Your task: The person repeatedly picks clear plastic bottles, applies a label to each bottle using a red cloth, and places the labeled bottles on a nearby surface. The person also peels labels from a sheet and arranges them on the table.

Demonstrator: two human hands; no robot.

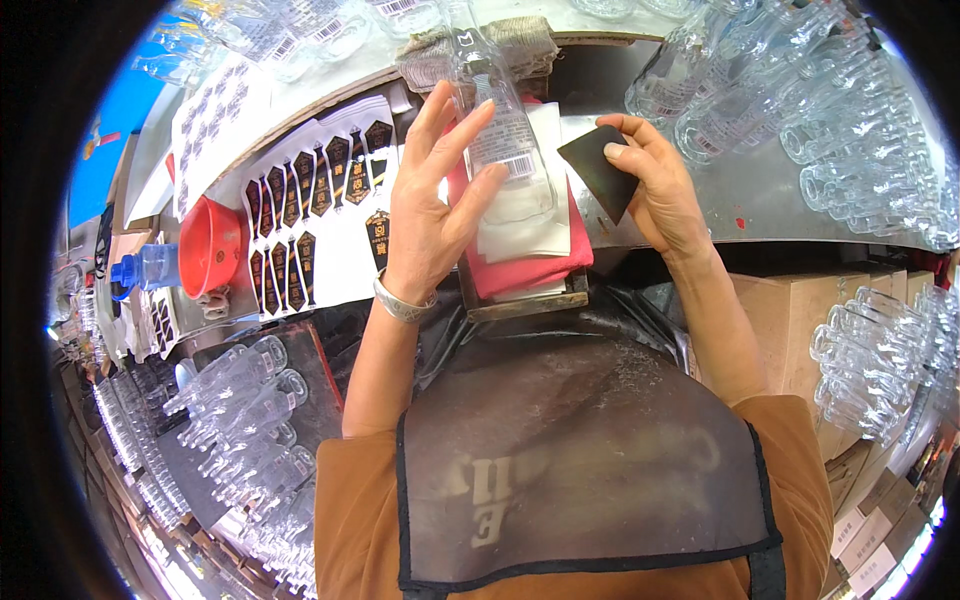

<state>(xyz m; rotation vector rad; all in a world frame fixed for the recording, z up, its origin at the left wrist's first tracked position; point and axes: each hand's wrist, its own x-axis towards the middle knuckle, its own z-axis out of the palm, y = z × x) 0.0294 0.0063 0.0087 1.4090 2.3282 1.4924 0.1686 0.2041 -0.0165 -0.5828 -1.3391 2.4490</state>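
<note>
A clear glass bottle (508, 150) lies on its side, neck away from me, with a printed back label and barcode facing up. It rests on white sheets over a pink cloth (530, 272) in a shallow wooden tray; its neck end lies across a folded grey cloth (525, 45). My left hand (440, 185) is open, fingers spread over the bottle's left side; whether the fingertips touch the glass I cannot tell. My right hand (660, 185) pinches a dark, flat, four-cornered scraper (605, 170) between thumb and fingers, right of the bottle and apart from it.
Left of the tray lies a sheet of black-and-gold tie-shaped labels (310, 200), beside a red plastic bowl (210, 245). Clear bottles (790, 90) crowd the far right; more stand at lower left (250, 420) and right (870, 350). Cardboard boxes (770, 330) stand below the right counter.
</note>
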